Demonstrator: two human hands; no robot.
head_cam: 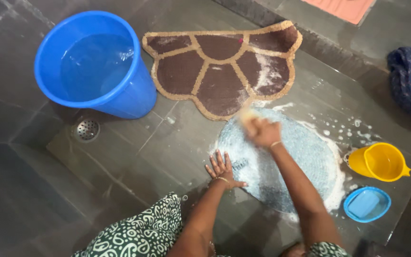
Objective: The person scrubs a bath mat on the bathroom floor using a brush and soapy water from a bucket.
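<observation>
we see the right hand point(261, 132) fisted on a blurred scrubber, arm stretched over the soapy blue mat point(300, 157) on the wet floor. left hand point(222, 169) splayed flat on the mat's edge, holding nothing. blue soap dish point(367, 204) and yellow mug point(380, 162) beside the mat.

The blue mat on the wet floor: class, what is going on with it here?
A person crouches over a round blue mat covered in white suds. The right hand grips a blurred scrubbing tool at the mat's far edge, while the left hand lies flat on its near edge. A brown mat, a blue bucket of water, a yellow mug and a soap dish stand around.
</observation>
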